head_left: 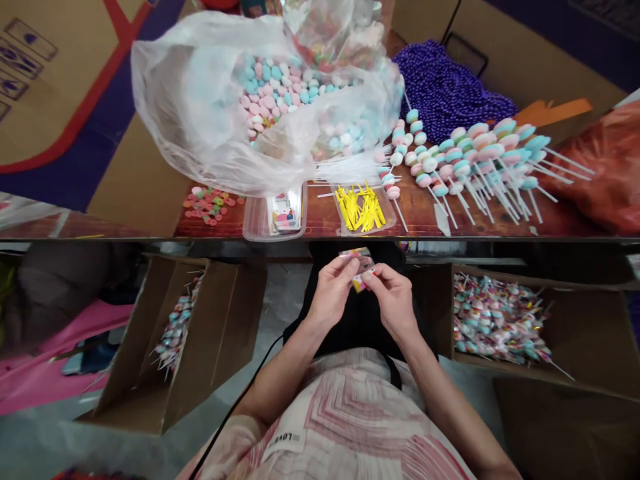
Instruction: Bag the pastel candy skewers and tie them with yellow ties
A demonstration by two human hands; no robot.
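- from where i stand, looking with the head view, the left hand (336,288) is near the middle of the frame, thumb and fingers closed on a small printed wrapper (361,261).
- the right hand (394,293) is just beside it, gripping the wrapper's lower part between thumb and fingertip; the wrapper sits just below the table edge in the picture, and i can't tell what is inside.
- on the red-brown table (310,230), upper centre of the frame, a big clear bag (200,100) holds pink, blue and white candies (267,100).
- below the bag, a clear tub (254,220) holds printed wrappers (286,215); to its right another tub (345,230) holds yellow twist ties (363,207), and white sticks (345,172) lie behind that one.
- small red and green ring candies (213,205) lie left of the tubs.
- at the upper right, candy skewers (483,157) lie piled up, with purple beaded strands (445,83) behind them and a red bag (607,167) at the right edge.
- lower down, an open carton (220,333) on the left and another carton (590,333) on the right both hold finished-looking skewers (500,320).
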